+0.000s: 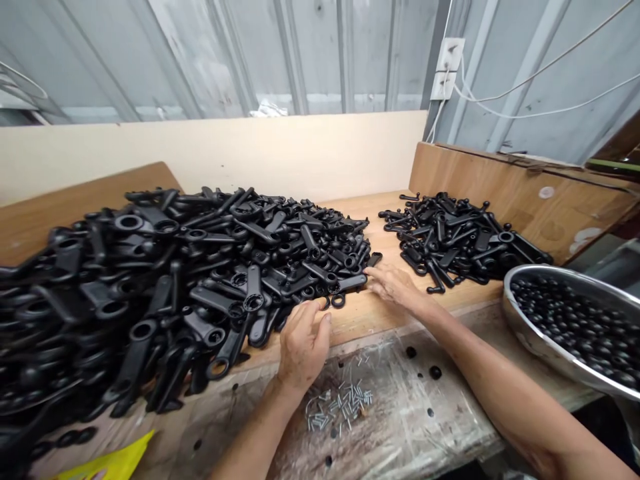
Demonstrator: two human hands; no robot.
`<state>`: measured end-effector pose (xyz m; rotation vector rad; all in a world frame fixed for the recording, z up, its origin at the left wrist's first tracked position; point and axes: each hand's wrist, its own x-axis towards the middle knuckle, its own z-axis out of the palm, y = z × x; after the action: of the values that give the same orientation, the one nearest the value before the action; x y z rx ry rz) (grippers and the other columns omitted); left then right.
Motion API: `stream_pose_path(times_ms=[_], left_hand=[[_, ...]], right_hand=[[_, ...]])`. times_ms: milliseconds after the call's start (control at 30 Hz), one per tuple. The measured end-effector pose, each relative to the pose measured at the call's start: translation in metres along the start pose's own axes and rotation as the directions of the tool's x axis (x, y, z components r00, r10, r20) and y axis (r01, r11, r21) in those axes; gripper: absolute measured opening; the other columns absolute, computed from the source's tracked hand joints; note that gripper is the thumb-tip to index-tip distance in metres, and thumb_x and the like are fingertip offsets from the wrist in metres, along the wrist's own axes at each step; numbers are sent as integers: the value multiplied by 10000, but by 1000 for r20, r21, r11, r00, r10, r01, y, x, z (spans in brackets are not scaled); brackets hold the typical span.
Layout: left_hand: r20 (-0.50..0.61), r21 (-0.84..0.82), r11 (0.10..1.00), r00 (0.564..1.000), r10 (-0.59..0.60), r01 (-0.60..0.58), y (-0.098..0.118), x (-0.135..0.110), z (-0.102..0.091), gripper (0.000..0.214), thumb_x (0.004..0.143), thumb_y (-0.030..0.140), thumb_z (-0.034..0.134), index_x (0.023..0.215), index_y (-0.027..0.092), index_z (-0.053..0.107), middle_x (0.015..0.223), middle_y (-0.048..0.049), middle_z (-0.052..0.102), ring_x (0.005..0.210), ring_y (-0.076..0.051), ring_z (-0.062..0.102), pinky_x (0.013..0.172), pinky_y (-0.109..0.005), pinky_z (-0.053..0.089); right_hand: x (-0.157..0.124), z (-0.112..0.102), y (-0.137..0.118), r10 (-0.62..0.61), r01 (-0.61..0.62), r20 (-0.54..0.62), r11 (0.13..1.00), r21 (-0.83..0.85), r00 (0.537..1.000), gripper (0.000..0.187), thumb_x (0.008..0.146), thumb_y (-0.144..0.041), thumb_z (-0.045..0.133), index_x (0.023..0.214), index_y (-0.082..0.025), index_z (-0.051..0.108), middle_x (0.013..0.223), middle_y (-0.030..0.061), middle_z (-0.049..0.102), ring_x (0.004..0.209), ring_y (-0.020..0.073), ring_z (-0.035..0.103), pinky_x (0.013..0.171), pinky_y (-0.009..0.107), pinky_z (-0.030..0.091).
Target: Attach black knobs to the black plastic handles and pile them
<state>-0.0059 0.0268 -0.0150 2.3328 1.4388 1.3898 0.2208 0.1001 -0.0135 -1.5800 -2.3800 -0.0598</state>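
My left hand point(304, 343) is at the front edge of a large heap of black crank handles point(255, 287). Its fingers are curled inward, and whatever they hold is hidden behind the hand. Further right, the bent fingers of my right hand point(393, 283) close on the end of one black crank handle point(350, 284), which lies at the heap's right edge. A loose black ring point(339, 301) rests on the wood between my hands. Small metal pins point(345, 403) lie scattered on the worn bench below.
A second, smaller pile of black handles with knobs point(450, 240) is at the back right. A metal bowl point(515, 313) full of round black knobs stands at the right. Wooden boards point(530, 200) edge the table, and a yellow packet point(117, 460) lies at the front left.
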Motion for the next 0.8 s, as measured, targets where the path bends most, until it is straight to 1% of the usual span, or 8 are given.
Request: stream_pose_path(times_ms=[67,167,267,367,467,567,700,800], left_hand=[[13,-3,1000,1000,12,-12,-1,-1,2,176,802,169,458,950,162,552,914,-53,593,907,-178,536,830,-307,419],[14,-11,999,999,40,-40,-2,-2,4,152,801,164,455,914,160,556,886,-51,595,891,-177,536,823,-309,422],[20,-5,999,998,54,-54,1,-3,4,133,800,169,449,878,165,556,864,-51,597,879,-181,541,807,-312,430],[34,3,998,997,62,-62,3,-3,5,126,802,175,444,863,175,554,854,-50,600,870,-183,550,792,-313,438],[36,-2,997,996,76,-76,2,-4,7,125,800,175,444,858,180,555,844,-49,602,863,-184,557,779,-311,445],[36,-7,997,996,82,-82,1,-3,8,117,797,172,449,842,183,557,829,-47,602,851,-185,558,780,-316,443],[55,-23,998,996,67,-66,6,-3,7,122,795,155,441,819,171,560,813,-51,597,840,-182,549,767,-312,435],[85,-56,997,995,52,-47,11,-4,7,138,793,145,430,810,164,565,791,-53,591,812,-181,540,744,-312,429]], right_hand=[[4,1,-5,18,-19,-19,999,-44,1000,316,797,-225,455,1103,-233,534,980,71,554,930,198,471,784,275,357],[13,0,-2,137,-146,-81,982,-118,987,321,802,-173,404,1091,-220,536,1022,96,527,935,225,440,770,305,352],[21,0,12,200,-206,-61,972,-111,978,441,795,-170,391,1229,-241,430,1166,103,463,981,246,406,760,324,349],[23,2,27,169,-169,-4,982,-81,986,543,776,-199,424,1306,-267,327,1190,79,460,987,232,412,763,311,352],[20,5,35,166,-165,-4,983,-86,986,475,765,-200,437,1236,-255,422,1103,76,514,964,222,431,749,300,357],[17,3,34,160,-161,-18,983,-92,987,380,762,-187,432,1130,-233,517,1066,92,520,998,241,410,761,319,351],[16,2,25,78,-80,-34,994,-74,996,389,760,-127,413,1097,-268,544,1149,71,489,1033,237,398,804,328,340],[17,1,27,29,-30,-31,999,-30,999,363,767,-101,392,1039,-247,583,1024,73,557,947,207,461,799,303,357]])
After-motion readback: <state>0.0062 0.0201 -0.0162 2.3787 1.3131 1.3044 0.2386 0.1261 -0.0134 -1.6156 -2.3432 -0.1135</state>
